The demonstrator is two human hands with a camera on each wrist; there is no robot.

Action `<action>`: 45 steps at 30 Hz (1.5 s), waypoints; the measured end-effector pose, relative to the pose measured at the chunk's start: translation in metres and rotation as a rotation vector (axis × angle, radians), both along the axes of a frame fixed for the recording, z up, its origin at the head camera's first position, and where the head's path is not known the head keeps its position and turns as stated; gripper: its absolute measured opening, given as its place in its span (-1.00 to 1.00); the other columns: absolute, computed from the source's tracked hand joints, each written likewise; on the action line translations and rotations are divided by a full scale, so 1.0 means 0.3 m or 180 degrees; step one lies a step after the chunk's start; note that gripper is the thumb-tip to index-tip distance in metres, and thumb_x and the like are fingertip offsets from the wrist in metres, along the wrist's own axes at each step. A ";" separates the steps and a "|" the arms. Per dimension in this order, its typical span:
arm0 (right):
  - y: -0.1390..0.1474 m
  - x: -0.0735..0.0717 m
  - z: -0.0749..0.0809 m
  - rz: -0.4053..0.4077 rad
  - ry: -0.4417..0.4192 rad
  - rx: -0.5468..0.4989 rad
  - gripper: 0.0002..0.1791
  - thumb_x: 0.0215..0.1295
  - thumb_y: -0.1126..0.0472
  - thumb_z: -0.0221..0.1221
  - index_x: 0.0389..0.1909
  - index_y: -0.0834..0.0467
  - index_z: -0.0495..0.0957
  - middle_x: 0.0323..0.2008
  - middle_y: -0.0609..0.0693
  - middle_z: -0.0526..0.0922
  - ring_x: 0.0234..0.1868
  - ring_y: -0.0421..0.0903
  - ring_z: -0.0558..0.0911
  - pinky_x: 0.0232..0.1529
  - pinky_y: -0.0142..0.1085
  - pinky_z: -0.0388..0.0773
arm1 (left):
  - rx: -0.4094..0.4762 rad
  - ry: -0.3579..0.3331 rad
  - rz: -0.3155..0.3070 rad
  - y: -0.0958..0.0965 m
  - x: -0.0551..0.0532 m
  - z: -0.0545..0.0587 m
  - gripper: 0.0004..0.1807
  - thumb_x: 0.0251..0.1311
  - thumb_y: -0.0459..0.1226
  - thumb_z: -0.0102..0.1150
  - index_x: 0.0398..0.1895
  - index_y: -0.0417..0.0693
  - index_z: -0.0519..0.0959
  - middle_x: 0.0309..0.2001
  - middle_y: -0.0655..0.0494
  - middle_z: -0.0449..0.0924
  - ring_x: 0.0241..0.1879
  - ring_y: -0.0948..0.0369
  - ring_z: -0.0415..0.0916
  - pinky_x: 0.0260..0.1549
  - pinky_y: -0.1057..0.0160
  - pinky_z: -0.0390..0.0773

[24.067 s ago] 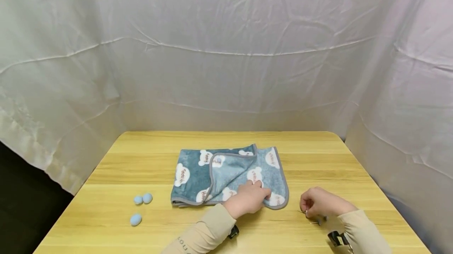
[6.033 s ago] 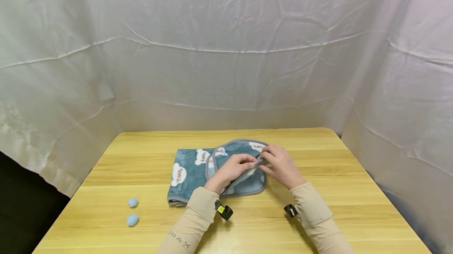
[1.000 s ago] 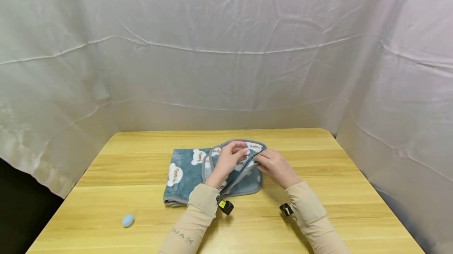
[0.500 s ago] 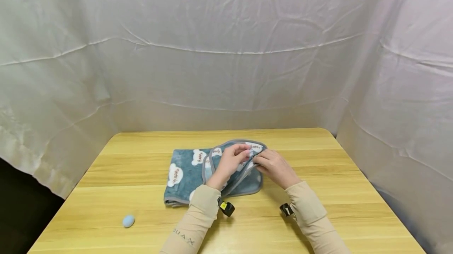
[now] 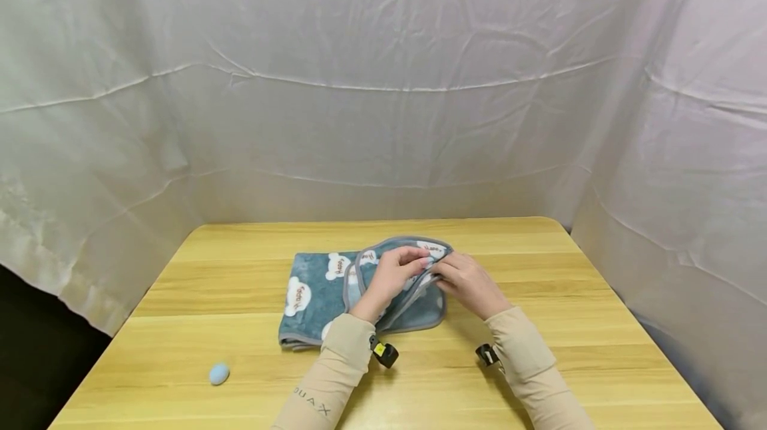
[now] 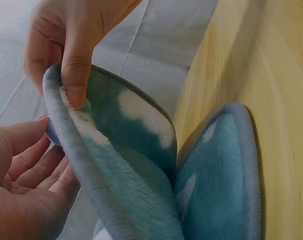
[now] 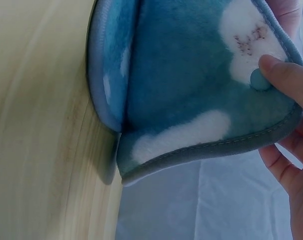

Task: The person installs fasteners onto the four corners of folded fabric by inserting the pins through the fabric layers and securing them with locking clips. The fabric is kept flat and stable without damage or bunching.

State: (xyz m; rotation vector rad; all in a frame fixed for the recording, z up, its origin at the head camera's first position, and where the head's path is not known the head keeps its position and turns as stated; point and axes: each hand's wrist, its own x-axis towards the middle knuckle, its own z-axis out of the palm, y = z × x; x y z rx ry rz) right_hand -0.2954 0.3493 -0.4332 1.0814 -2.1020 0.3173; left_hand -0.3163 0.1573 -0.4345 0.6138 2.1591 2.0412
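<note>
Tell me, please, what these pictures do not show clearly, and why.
Head view: the middle of the blanket, partly covered by the left hand.
Left wrist view: part of the blue piece, behind the blanket's edge; some fingertips of the right hand, also behind it.
Right wrist view: the red letters, too blurred to read; most of the left hand, cut off by the frame.

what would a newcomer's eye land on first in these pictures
Probably the folded teal plush blanket with white bear-shaped patches, around the middle of the yellow wood-grain tabletop, its raised flap pinched by the right hand while the left hand holds a small rounded blue piece at the edge. Next, perhaps, the pale-blue oval piece lying toward the front left.
</note>
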 end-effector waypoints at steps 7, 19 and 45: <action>0.005 0.000 0.001 -0.0006 0.0059 -0.0005 -0.73 -0.11 0.29 0.44 -0.35 0.12 0.60 -0.37 -0.07 0.64 -0.30 -0.11 0.58 -0.22 -0.20 0.55 | -0.0032 0.0021 0.0012 0.001 -0.011 -0.019 -0.74 0.34 -0.26 0.15 0.01 -0.19 0.63 0.00 -0.15 0.66 -0.02 0.09 0.63 -0.02 0.24 0.63; 0.008 -0.009 -0.003 0.0007 0.0081 -0.0021 -0.76 -0.10 0.30 0.43 -0.38 0.14 0.60 -0.38 -0.05 0.65 -0.31 -0.09 0.60 -0.21 -0.19 0.56 | -0.0180 -0.0017 -0.0030 0.008 -0.008 -0.019 -0.70 0.34 -0.20 0.16 -0.03 -0.25 0.64 -0.08 -0.12 0.68 -0.13 0.17 0.65 -0.13 0.26 0.65; 0.012 0.003 0.019 -0.0110 -0.0024 0.0067 -0.80 -0.06 0.26 0.44 -0.42 0.10 0.62 -0.43 -0.09 0.66 -0.41 -0.17 0.56 -0.28 -0.25 0.57 | -0.1869 0.1064 0.0090 -0.007 0.101 0.071 -0.85 0.33 -0.25 0.16 -0.13 -0.05 0.65 -0.31 0.13 0.68 -0.43 0.38 0.53 -0.49 0.44 0.49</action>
